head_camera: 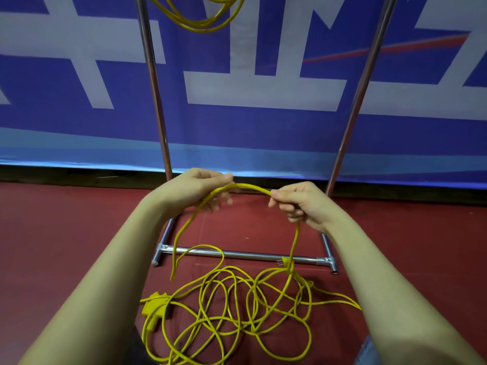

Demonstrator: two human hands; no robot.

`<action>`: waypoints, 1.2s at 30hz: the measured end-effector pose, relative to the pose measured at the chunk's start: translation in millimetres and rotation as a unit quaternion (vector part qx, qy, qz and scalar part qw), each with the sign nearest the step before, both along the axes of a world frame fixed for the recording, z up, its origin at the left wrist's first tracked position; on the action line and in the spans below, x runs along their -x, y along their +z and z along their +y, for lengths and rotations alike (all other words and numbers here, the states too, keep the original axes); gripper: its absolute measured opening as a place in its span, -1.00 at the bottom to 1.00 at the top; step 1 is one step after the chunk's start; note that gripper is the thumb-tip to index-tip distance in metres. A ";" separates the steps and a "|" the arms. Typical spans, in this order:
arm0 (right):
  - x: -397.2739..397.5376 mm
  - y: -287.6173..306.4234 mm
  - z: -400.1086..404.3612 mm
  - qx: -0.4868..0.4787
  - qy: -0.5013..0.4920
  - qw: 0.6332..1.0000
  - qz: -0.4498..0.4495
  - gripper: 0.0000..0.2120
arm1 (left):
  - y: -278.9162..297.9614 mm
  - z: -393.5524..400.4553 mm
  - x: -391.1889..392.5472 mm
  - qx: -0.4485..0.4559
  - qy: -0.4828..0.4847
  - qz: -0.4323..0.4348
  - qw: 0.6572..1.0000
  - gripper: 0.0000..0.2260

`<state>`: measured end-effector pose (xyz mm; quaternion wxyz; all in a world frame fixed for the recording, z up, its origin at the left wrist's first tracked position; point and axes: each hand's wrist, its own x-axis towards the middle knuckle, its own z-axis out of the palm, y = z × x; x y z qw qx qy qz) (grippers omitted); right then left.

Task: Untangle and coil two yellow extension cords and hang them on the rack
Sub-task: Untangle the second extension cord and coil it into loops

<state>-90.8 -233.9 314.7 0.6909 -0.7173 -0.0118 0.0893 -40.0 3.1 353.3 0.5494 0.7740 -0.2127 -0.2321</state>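
A yellow extension cord (229,306) lies in a loose tangle on the red floor in front of me. One stretch of it arches between my hands. My left hand (200,188) pinches the arch at its left end, and my right hand (297,204) grips its right end, with the cord dropping from that hand to the yellow plug (286,262) just above the pile. The yellow socket block (154,308) rests at the pile's left edge. A second yellow cord (203,19) hangs coiled at the top of the metal rack (155,83).
The rack's chrome base bar (245,255) runs across the floor just beyond the pile, its two uprights rising on either side of my hands. A blue and white banner (263,101) covers the wall behind. Red floor (66,233) spreads left and right.
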 end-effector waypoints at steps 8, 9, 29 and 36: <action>2.1 11.6 17.1 -0.012 0.061 0.998 -0.006 -0.75 | -6.5 -19.0 8.9 0.048 -0.040 0.046 0.997 -0.86; 2.1 6.8 16.9 -0.014 0.071 0.997 0.010 -0.72 | -6.6 -18.1 8.6 0.057 -0.029 0.054 0.997 -0.84; -2.7 19.1 8.2 0.026 -0.003 0.999 -0.046 -0.75 | -5.3 -11.9 6.3 -0.006 0.068 -0.022 0.997 -0.74; -3.8 26.4 17.8 0.029 0.008 0.995 -0.093 -0.77 | 2.9 -23.9 13.9 0.121 0.126 -0.173 0.969 -0.80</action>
